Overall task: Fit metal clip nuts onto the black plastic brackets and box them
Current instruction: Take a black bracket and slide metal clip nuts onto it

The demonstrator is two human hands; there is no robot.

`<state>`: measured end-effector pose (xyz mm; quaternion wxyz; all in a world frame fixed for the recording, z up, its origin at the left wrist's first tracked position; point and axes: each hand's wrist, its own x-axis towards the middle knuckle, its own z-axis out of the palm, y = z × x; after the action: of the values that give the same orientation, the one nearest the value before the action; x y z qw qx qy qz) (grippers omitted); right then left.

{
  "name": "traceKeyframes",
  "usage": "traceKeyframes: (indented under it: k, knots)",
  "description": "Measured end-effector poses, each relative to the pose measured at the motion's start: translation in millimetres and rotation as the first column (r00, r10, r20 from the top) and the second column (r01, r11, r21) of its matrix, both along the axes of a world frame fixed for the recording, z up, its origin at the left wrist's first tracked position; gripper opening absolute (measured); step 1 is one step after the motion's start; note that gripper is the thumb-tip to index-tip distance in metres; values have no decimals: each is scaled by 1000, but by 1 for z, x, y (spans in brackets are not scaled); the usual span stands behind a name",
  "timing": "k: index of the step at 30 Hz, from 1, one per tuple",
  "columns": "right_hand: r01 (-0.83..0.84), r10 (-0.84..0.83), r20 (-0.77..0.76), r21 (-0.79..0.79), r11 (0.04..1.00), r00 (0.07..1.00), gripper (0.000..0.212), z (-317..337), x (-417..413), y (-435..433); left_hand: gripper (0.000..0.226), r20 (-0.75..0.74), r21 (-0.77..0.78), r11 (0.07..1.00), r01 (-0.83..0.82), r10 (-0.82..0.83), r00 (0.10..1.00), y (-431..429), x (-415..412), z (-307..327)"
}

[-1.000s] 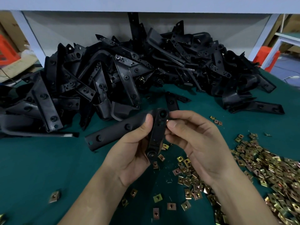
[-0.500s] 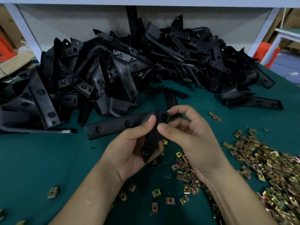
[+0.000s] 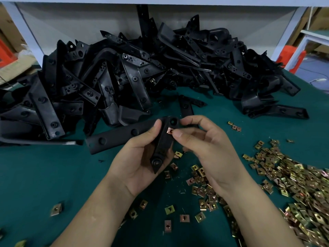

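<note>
My left hand (image 3: pixel 140 157) grips a black L-shaped plastic bracket (image 3: pixel 124 134) at its corner, thumb on top, with one arm pointing left and the other down into my palm. My right hand (image 3: pixel 204 148) pinches a small copper-coloured clip nut (image 3: pixel 170 130) between thumb and fingers and holds it against the bracket's short arm, just below the corner hole. A big heap of black brackets (image 3: pixel 142 68) fills the back of the green table. Loose clip nuts (image 3: pixel 293 175) lie spread at the right and under my hands.
The green table top (image 3: pixel 44 175) carries a few stray clip nuts at the lower left. A white shelf frame (image 3: pixel 284 29) stands behind the heap. Orange crates (image 3: pixel 290 57) and cardboard sit beyond the table's far corners.
My right hand has slid the clip nut onto the bracket's short arm, so the nut now shows against the black plastic. The left hand keeps the same hold.
</note>
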<state>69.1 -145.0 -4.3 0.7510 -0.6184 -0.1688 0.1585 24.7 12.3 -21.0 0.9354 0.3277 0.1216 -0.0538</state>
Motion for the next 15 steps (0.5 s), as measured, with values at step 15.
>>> traceKeyframes:
  k: [15]
  knots:
    - [3,277,114,-928,373,954,19,10,13,-40,21,42,-226,974,-29,39,998,1,0,8]
